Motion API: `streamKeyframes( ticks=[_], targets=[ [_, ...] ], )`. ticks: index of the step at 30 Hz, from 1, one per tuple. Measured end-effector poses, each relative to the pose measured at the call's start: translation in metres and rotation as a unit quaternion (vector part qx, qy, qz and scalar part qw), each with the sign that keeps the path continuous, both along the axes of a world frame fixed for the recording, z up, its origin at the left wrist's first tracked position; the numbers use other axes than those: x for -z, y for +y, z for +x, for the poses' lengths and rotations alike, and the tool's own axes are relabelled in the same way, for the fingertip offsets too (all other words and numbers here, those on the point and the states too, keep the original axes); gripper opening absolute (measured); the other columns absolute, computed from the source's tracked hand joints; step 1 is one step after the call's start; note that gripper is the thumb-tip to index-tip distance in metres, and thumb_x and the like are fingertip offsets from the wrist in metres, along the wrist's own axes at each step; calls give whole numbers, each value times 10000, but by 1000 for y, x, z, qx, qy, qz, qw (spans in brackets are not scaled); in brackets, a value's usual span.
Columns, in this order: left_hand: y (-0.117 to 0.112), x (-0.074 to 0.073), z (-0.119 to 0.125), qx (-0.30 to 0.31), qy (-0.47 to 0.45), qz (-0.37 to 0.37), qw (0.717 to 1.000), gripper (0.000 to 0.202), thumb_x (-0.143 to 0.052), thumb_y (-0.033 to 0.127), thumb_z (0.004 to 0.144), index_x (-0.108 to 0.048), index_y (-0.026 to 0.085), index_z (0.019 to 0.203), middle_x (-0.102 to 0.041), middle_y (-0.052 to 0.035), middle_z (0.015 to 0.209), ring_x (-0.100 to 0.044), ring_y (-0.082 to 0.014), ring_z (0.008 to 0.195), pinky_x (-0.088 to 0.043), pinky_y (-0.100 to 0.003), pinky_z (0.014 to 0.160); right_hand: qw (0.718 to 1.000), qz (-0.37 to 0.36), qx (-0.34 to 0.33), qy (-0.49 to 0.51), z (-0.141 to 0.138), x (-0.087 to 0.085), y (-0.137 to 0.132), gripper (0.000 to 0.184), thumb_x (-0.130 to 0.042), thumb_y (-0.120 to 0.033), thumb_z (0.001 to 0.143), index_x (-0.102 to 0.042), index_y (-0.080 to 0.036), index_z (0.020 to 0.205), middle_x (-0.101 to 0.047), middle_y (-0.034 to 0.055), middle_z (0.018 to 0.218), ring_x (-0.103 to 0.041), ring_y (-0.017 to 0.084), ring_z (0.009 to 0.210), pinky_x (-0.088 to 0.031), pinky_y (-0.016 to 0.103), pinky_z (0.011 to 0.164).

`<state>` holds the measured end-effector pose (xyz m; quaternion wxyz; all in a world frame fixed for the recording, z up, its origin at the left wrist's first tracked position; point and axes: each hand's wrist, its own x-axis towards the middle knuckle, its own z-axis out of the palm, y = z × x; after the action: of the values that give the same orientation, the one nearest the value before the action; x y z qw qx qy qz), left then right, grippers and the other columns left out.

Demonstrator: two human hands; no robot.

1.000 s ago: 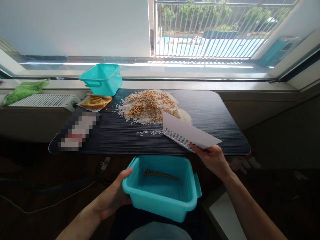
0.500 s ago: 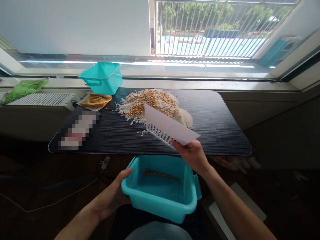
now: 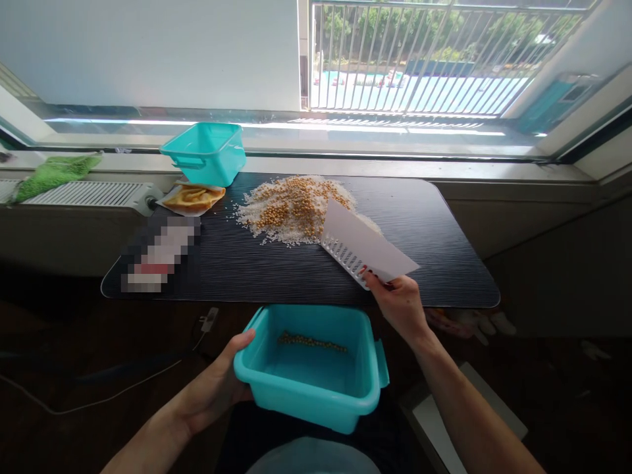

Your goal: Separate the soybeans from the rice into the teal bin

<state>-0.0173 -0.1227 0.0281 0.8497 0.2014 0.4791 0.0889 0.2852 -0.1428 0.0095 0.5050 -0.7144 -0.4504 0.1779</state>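
I am gripping the left wall of the near teal tub (image 3: 306, 395) with my left hand (image 3: 217, 388), thumb hooked over its rim. The tub is sitting just below the worktop's (image 3: 444, 230) near edge, with 1 thin row of beans (image 3: 312, 342) lying along its far wall. Past it, my right hand (image 3: 399, 304) is pinching the near-right corner of the white slotted scoop (image 3: 368, 250). The scoop's long axis is running from my fingers up-left, its far end touching the right edge of the rice-and-bean pile (image 3: 293, 210) and its slotted edge facing down-left onto the worktop. Bare worktop is lying open to the right and in front of the pile. At the far-left corner, 1 more teal tub (image 3: 205, 153) is standing beside a yellow cloth (image 3: 193, 197).
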Motion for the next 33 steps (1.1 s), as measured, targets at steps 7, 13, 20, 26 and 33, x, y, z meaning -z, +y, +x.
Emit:
streamKeyframes(
  ticks=[7,13,20,26,33],
  targets=[
    [-1,-1,5,7,-4,-4,1000,782,-518,646,787,-411,189,1412,-639,-142,1243,-562,-349,1151,-484,-442,879,996,-12,75,-35,39,-7,-1,281,-672,-378,716,-763,-125,796,-755,86,760,-708,263,716,-539,334,660],
    [-2,1,11,14,-9,-7,1000,749,-475,632,821,-398,177,1411,-652,-141,1218,-568,-333,1144,-476,-433,887,996,9,83,-37,50,-20,3,265,-679,-359,718,-768,-139,835,-758,73,783,-707,241,709,-536,311,661],
    [-2,2,13,9,-8,-16,1000,775,-485,628,817,-345,184,1437,-657,-141,1203,-577,-338,1133,-472,-447,890,996,-8,62,-64,56,-27,5,286,-664,-376,737,-769,-136,852,-752,61,770,-691,224,677,-514,297,631],
    [-1,3,12,16,-9,-14,1000,759,-475,625,827,-345,190,1435,-658,-139,1203,-577,-330,1135,-482,-436,877,998,-11,47,-34,51,-31,5,283,-681,-376,729,-771,-138,853,-752,57,776,-696,233,722,-512,292,644],
    [-2,4,12,18,-15,-10,1000,751,-492,635,810,-405,182,1404,-673,-139,1175,-586,-332,1122,-487,-432,871,999,-27,29,-34,50,-29,8,305,-688,-373,729,-765,-123,885,-752,54,782,-692,230,699,-511,293,630]
  ],
)
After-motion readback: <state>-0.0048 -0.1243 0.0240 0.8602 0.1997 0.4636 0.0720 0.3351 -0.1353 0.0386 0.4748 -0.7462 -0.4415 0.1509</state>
